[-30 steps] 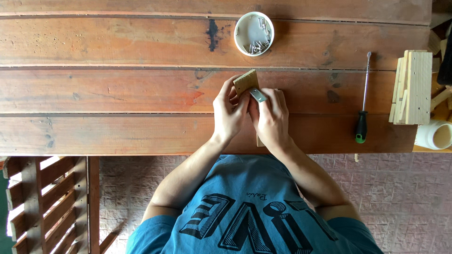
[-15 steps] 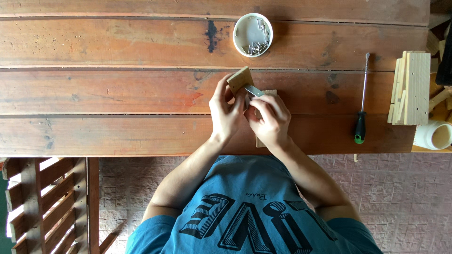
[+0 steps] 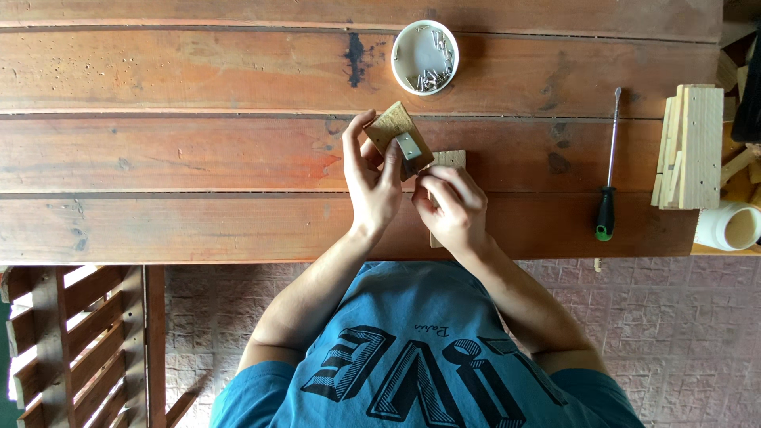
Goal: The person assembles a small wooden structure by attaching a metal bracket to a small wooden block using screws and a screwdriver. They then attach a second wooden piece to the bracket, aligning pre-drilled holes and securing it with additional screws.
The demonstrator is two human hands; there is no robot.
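Observation:
My left hand [image 3: 371, 181] holds a small tan wooden block [image 3: 391, 125] tilted above the plank table [image 3: 198, 158]. A small grey metal plate [image 3: 409, 146] lies on the block's face, next to my thumb. My right hand [image 3: 449, 208] is just right of and below the block, fingers curled with the tips pinched together. Whether they hold anything is hidden. Under my right hand a pale wooden piece [image 3: 452, 158] lies flat on the table, mostly covered.
A white round bowl [image 3: 420, 47] of small metal screws sits beyond the hands. A screwdriver [image 3: 609, 170] with a black and green handle lies to the right. Further right are stacked pale wooden pieces [image 3: 691, 147] and a white cup [image 3: 728, 226]. A slatted wooden frame [image 3: 71, 341] stands below left.
The block has been turned so the metal plate faces up, held by my left hand alone. My right hand has drawn back slightly from the plate toward me.

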